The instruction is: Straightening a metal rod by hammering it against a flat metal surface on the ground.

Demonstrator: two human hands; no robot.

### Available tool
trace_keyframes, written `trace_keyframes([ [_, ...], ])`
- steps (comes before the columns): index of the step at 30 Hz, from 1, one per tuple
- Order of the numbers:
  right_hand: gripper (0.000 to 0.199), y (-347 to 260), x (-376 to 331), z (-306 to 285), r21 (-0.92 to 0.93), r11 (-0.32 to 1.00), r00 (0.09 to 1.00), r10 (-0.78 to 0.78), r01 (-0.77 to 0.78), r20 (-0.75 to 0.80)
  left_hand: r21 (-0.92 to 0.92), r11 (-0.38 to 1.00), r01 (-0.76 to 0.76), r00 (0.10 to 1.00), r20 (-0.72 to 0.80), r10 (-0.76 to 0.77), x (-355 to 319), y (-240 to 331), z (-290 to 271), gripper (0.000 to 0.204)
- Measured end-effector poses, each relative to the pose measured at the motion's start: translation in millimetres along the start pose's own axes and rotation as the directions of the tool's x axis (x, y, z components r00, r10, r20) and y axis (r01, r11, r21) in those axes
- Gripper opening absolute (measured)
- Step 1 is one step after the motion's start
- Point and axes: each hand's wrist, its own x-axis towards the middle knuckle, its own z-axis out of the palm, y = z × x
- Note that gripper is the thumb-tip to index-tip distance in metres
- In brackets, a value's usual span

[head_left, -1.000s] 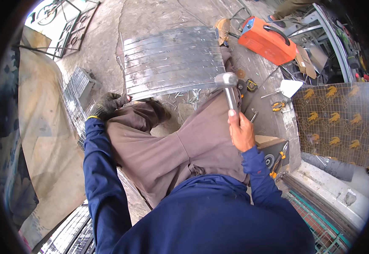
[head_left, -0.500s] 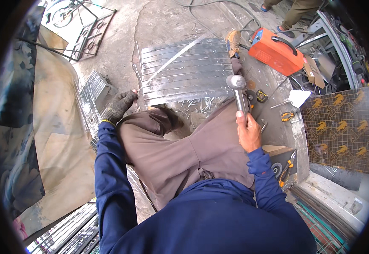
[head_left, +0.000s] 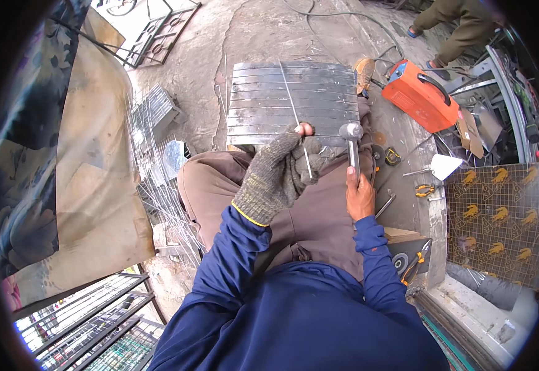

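Pinching a thin metal rod [head_left: 294,114] between thumb and gloved fingers, the left hand [head_left: 275,176] is closed on the rod's near end just above the knees, and the rod runs away toward eleven o'clock across the ribbed metal plate [head_left: 263,105] lying on the concrete floor [head_left: 251,31]. The right hand [head_left: 359,195], bare, is wrapped shut around the handle of a hammer [head_left: 351,145], whose steel head sits at the plate's near right corner, just beside the rod's held end at about three o'clock from it. The rod looks light and springy rather than stiff; held by one end it would likely whip and sag, so a grip nearer the spot being struck should steady it, and the knitted glove should help against slipping and sharp ends. The hammer seems head-heavy; the hand holds it low on the handle, which gives swing but less control. The plate looks heavy and rigid, unlikely to shift under a blow. An orange box-shaped machine [head_left: 419,93] with a carrying handle stands at two o'clock, well apart, and pliers [head_left: 425,190] lie at three o'clock.
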Motion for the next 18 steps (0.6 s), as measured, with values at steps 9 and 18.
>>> trace_keyframes([
  [9, 0.065, -3, 0, -4, 0.089, 0.995, 0.998, 0.029, -0.033, 0.049, -0.148, 0.983, -0.105, 0.987, 0.109, 0.121, 9, -9, 36, 0.025],
  [18, 0.066, -5, -1, -5, 0.088, 0.993, 0.994, 0.068, -0.075, 0.081, -0.238, 0.971, -0.008, 0.996, 0.085, 0.029, 24, -11, 39, 0.029],
])
